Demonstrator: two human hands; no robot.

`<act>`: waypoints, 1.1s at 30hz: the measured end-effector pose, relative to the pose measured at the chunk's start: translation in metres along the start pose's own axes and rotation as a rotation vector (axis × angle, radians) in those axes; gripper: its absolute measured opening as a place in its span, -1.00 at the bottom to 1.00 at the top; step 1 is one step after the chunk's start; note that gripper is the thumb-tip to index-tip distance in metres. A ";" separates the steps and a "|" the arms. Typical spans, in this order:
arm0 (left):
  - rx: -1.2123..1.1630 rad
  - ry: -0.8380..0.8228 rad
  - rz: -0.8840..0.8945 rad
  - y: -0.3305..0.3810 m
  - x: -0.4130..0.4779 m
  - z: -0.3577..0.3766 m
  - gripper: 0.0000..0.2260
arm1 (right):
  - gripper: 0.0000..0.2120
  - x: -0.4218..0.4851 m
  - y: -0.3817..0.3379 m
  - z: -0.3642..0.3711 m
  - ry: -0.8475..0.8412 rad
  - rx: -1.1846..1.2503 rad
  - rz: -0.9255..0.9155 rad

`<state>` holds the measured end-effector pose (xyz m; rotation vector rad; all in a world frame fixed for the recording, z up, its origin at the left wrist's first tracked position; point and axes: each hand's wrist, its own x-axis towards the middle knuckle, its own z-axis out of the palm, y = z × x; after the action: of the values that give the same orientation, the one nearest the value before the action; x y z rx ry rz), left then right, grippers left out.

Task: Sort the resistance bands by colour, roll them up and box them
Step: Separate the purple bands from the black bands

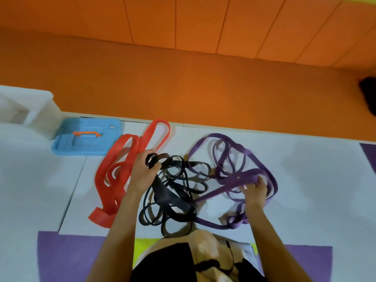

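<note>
Left hand (142, 169) curls tight round a loop at the far end of the black bands (173, 198), centre pile — right hand (255, 192) grips the purple bands (234, 178) on the right, fingers curled. Red bands (114, 180) lie left, blue lid (87, 139) just beyond.

The red bands (100, 217), black bands (166, 196) and purple bands (238, 179) are seen as flat, matt rubber. The blue lid (67, 145) at far left is moulded of ribbed, slightly glossy plastic, with an orange plastic handle (87, 133). The white floor mat (315, 180) is shown smooth and matt.
</note>
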<state>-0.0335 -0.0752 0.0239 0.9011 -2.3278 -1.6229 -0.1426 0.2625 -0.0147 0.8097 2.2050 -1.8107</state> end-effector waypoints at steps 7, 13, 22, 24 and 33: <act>0.178 -0.186 0.079 -0.010 -0.006 0.031 -0.47 | -0.48 -0.013 0.004 0.019 -0.460 -0.001 0.055; 0.347 -0.326 0.034 -0.012 -0.019 0.044 -0.47 | -0.54 -0.023 0.012 0.019 -0.572 -0.286 -0.061; 0.768 -0.311 0.019 -0.020 -0.019 0.075 -0.63 | -0.78 -0.032 0.027 0.008 -0.341 -0.661 -0.241; 0.813 -0.282 0.036 -0.021 -0.007 0.076 -0.31 | -0.74 -0.034 0.029 0.010 -0.313 -0.675 -0.310; 0.326 -0.438 -0.350 -0.043 0.011 0.056 0.29 | -0.21 -0.032 0.020 0.048 -0.823 -1.347 -0.680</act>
<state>-0.0514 -0.0466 -0.0386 1.1719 -2.9366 -1.7403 -0.1152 0.2092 -0.0289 -0.8392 2.3677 -0.2181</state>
